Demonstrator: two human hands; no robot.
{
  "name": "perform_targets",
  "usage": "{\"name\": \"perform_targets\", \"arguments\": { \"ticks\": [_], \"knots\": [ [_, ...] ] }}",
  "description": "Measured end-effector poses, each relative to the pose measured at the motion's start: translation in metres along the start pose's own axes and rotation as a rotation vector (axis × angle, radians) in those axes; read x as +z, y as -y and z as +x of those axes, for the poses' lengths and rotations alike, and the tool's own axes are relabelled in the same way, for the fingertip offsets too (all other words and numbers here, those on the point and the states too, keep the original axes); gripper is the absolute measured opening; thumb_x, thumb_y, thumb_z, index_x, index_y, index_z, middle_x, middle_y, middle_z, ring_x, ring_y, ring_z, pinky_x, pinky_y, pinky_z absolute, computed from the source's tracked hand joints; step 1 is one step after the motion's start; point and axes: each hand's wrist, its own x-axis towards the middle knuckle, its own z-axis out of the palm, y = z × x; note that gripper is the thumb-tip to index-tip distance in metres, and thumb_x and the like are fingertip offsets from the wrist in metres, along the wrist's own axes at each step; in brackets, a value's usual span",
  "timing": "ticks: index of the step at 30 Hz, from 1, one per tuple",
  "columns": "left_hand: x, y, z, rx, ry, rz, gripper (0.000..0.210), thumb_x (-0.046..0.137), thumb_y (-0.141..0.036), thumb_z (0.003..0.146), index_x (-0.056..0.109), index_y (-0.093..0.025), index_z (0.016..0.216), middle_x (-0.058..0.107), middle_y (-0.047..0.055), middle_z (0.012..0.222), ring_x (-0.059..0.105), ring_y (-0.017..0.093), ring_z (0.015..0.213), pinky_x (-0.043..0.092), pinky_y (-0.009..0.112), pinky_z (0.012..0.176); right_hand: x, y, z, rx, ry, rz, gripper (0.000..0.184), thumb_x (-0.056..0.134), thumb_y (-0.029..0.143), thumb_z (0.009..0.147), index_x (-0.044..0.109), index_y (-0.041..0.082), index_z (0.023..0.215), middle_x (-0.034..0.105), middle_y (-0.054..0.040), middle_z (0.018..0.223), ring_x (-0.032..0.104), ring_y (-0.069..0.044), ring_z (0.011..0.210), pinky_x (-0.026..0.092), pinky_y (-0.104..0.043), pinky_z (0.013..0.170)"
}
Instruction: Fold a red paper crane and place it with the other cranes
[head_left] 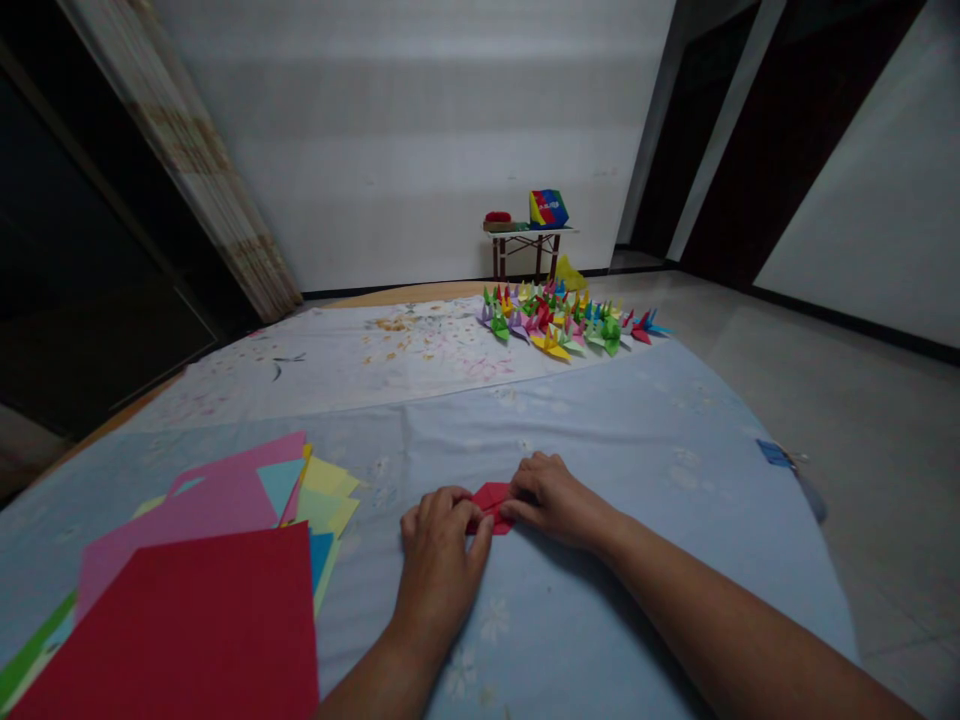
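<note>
A small piece of red folded origami paper (493, 495) lies on the blue flowered cloth, with crease lines and layered flaps on its top. My left hand (442, 540) grips its left side, fingers curled and thumb along the near edge. On the opposite side, my right hand (559, 500) pinches the right edge between thumb and curled fingers. Parts of both paper edges are hidden under my fingertips.
Coloured paper sheets lie in a loose pile at left, a large red sheet (202, 620) on top. Many folded paper cranes (551, 340) stand at the far right of the round table (360, 440). A small side table (525, 235) holding a colourful box (547, 208) stands by the wall.
</note>
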Motion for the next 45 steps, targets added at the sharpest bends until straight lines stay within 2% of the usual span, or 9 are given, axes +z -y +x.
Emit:
{"name": "perform_targets", "arguments": {
  "ticks": [9, 16, 26, 34, 41, 45],
  "knots": [
    [0.000, -0.002, 0.002, -0.039, 0.017, 0.009, 0.010, 0.053, -0.026, 0.081, 0.059, -0.021, 0.074, 0.059, 0.003, 0.097, 0.050, 0.021, 0.096, 0.032, 0.039, 0.084, 0.002, 0.002, 0.001, 0.023, 0.024, -0.045, 0.018, 0.058, 0.035, 0.081, 0.061, 0.018, 0.076, 0.060, -0.0034, 0.079, 0.048, -0.017, 0.082, 0.027, -0.029, 0.072],
    [-0.001, -0.001, 0.003, -0.058, 0.039, 0.002, 0.001, 0.054, -0.022, 0.080, 0.055, -0.022, 0.079, 0.058, -0.001, 0.085, 0.050, 0.018, 0.085, 0.032, 0.034, 0.079, 0.001, 0.003, 0.001, 0.039, 0.023, -0.046, 0.017, 0.059, 0.034, 0.081, 0.060, 0.018, 0.077, 0.060, -0.0028, 0.079, 0.048, -0.016, 0.081, 0.027, -0.028, 0.072],
    [-0.001, 0.001, 0.002, -0.057, 0.076, 0.022, 0.008, 0.053, -0.017, 0.079, 0.057, -0.024, 0.082, 0.058, 0.000, 0.088, 0.049, 0.019, 0.089, 0.031, 0.033, 0.078, -0.001, 0.004, -0.001, 0.076, 0.003, 0.032, 0.018, 0.061, 0.036, 0.078, 0.061, 0.018, 0.075, 0.061, -0.0009, 0.076, 0.049, -0.015, 0.078, 0.027, -0.027, 0.071],
    [-0.003, -0.002, 0.002, -0.062, 0.085, 0.041, 0.008, 0.053, -0.018, 0.079, 0.058, -0.024, 0.083, 0.058, 0.000, 0.088, 0.050, 0.019, 0.089, 0.031, 0.033, 0.079, 0.002, 0.007, 0.001, 0.197, 0.022, 0.000, 0.024, 0.066, 0.042, 0.072, 0.062, 0.019, 0.073, 0.061, -0.0018, 0.077, 0.047, -0.017, 0.082, 0.025, -0.028, 0.070],
    [-0.004, -0.002, 0.002, -0.057, 0.085, 0.038, 0.008, 0.053, -0.018, 0.079, 0.058, -0.024, 0.082, 0.059, 0.000, 0.087, 0.050, 0.019, 0.089, 0.031, 0.034, 0.079, -0.009, -0.002, -0.002, 0.316, 0.059, -0.014, 0.021, 0.063, 0.042, 0.073, 0.064, 0.021, 0.073, 0.063, -0.0015, 0.077, 0.048, -0.019, 0.083, 0.027, -0.031, 0.072],
    [-0.005, -0.002, 0.002, -0.059, 0.088, 0.028, 0.009, 0.053, -0.018, 0.079, 0.058, -0.024, 0.084, 0.059, 0.000, 0.088, 0.050, 0.019, 0.090, 0.031, 0.034, 0.079, -0.015, -0.005, -0.002, 0.327, 0.083, -0.015, 0.016, 0.064, 0.037, 0.072, 0.064, 0.021, 0.072, 0.064, -0.0007, 0.075, 0.049, -0.019, 0.083, 0.027, -0.030, 0.072]
  ]
}}
